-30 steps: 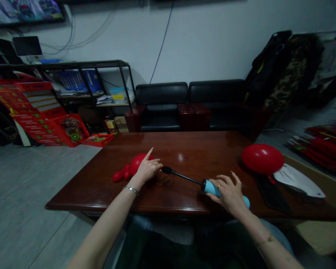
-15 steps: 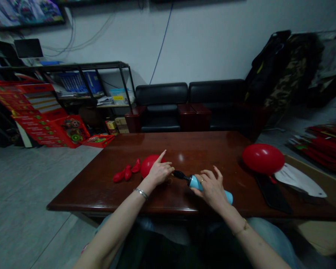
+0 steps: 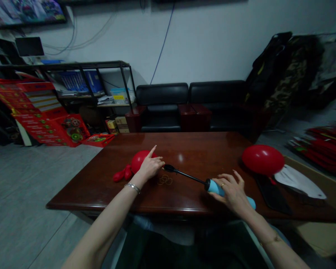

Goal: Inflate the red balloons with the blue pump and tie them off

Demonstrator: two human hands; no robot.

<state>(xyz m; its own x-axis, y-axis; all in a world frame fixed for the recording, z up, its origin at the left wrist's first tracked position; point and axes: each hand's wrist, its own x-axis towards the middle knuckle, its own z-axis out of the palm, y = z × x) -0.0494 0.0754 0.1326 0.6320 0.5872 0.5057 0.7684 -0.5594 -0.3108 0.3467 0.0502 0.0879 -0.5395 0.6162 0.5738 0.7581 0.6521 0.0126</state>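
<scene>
My left hand pinches the neck of a partly inflated red balloon near the black nozzle of a hand pump. The index finger points up. My right hand is wrapped round the light blue body of the pump, whose black rod stretches between the two hands. Small uninflated red balloons lie left of the held one. Several thin rubber bands rest on the table below the nozzle. A larger inflated red balloon sits at the table's right.
The brown wooden table spans the view. On its right are a dark flat object, a white sheet and a cardboard box edge. Black armchairs stand behind; red boxes are stacked at the left.
My hands have moved apart, the right one rightward with the pump body and the left one slightly leftward with the balloon. More of the black rod shows, and the held balloon has shifted left.
</scene>
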